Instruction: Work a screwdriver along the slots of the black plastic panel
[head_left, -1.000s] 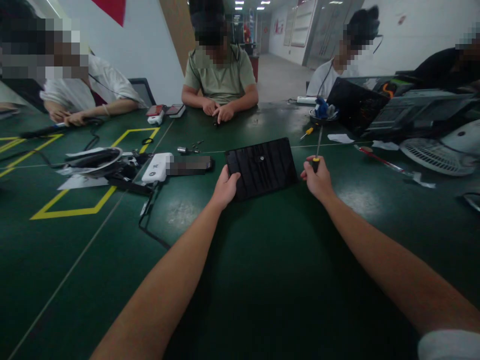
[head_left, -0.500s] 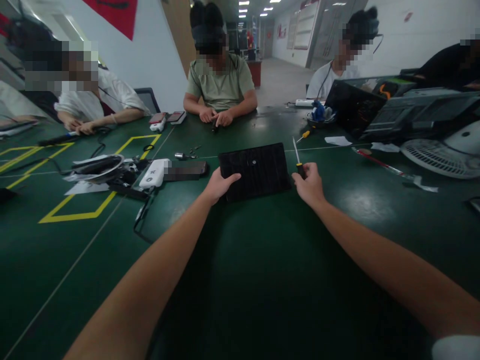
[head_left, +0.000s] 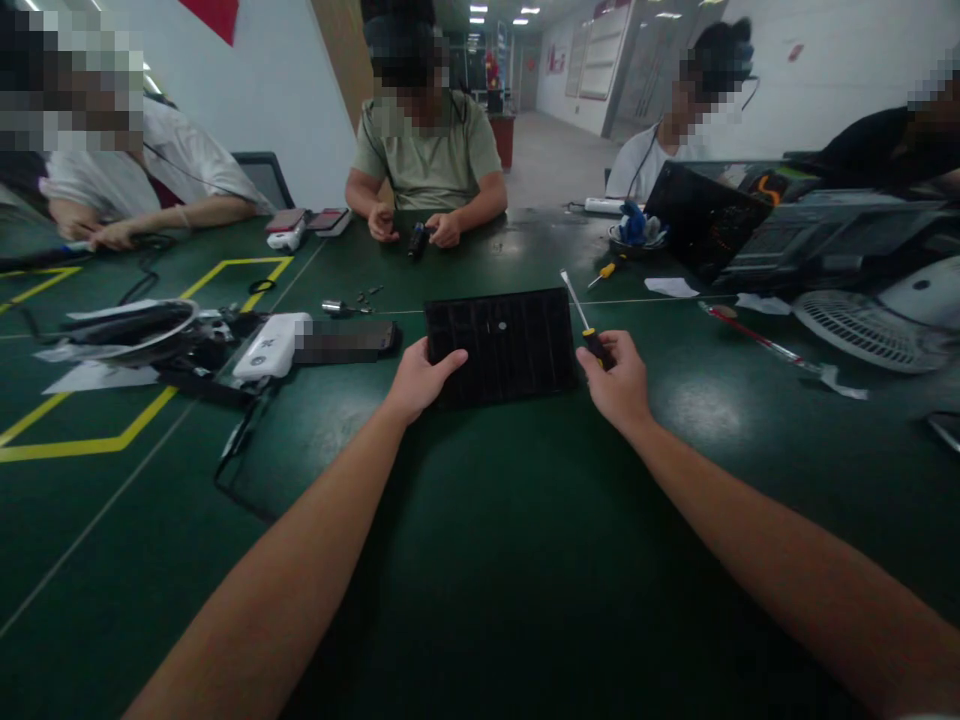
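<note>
My left hand grips the left side of a flat black case, its thumb lying over the front. A small round silver stud shows near the upper middle of the case, and the inside is hidden. My right hand is closed round the black and yellow handle of a screwdriver, just off the right edge of the case. The metal shaft points up and slightly left. Whether the right fingertips also touch the case, I cannot tell.
On the left lie a white device, a dark phone-like slab and a metal ring with cables. A second screwdriver, a white fan and grey casings are on the right. A co-worker sits opposite.
The screwdriver has tilted so its tip leans further left, toward the case. My view has shifted a little to the right. Across the table, the co-worker's hands have moved apart.
</note>
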